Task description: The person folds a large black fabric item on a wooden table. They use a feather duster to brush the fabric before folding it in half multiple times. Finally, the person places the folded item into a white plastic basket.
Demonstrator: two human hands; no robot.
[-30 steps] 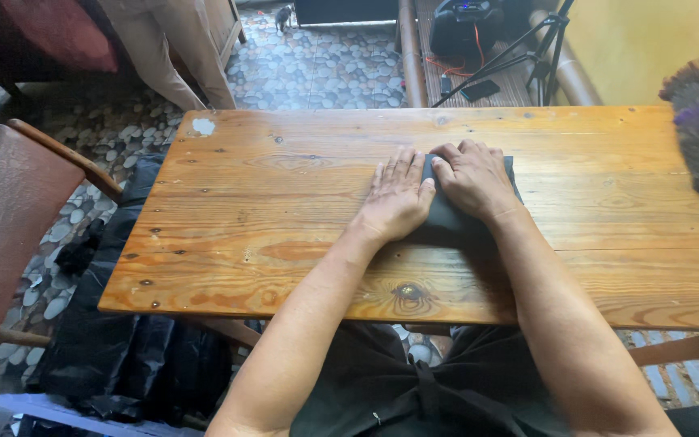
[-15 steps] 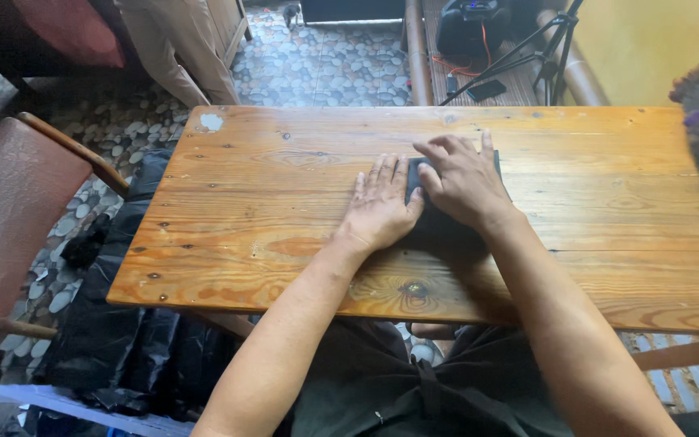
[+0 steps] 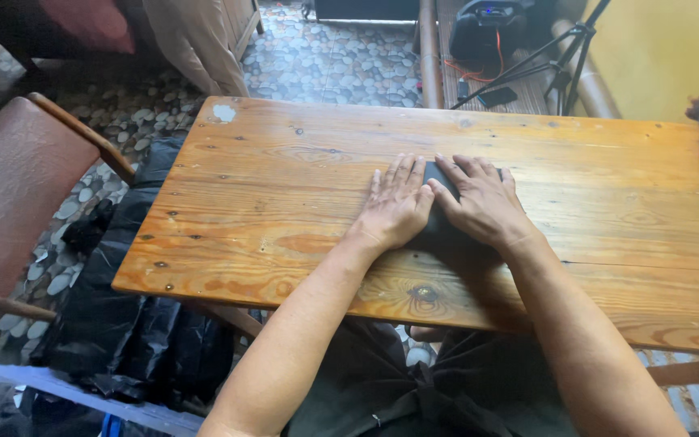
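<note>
Pressing flat with fingers spread, left hand (image 3: 396,206) and right hand (image 3: 481,202) cover the dark cloth (image 3: 440,231) beneath them.

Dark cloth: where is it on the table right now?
In the head view, the dark cloth lies mid-table toward the near edge, flat under the left hand and right hand.

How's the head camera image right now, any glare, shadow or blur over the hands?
Head view: sharp, evenly daylit; soft sheen on the wooden table, no harsh glare; left hand and right hand clear; the dark cloth beneath them loses detail in shadow.
</note>
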